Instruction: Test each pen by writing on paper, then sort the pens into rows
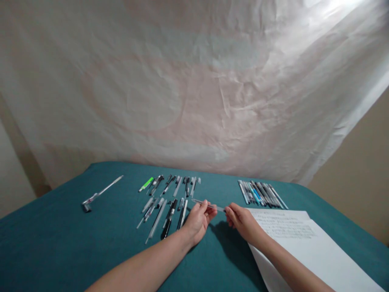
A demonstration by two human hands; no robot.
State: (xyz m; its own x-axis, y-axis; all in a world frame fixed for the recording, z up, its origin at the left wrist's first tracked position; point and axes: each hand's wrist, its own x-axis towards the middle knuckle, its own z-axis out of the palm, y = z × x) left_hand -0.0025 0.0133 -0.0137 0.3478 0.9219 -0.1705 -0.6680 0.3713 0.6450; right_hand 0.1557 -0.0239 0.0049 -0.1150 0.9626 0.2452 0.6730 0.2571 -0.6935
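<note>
A slim, clear pen barrel is held between my two hands, low over the table. My left hand pinches it near the middle with thumb and fingers. Closed around its right end is my right hand; the fingertips hide that tip. Just left of my left hand lie several taken-apart pens, with clear tubes, thin refills, caps and a thick black pen. Behind them is another row of pen parts, including a lime-green piece.
A row of several pens lies at the back right. Sheets of paper with handwriting lie under my right forearm. At far left is a long thin stick with a dark end. Teal cloth covers the table; a pale sheet hangs behind.
</note>
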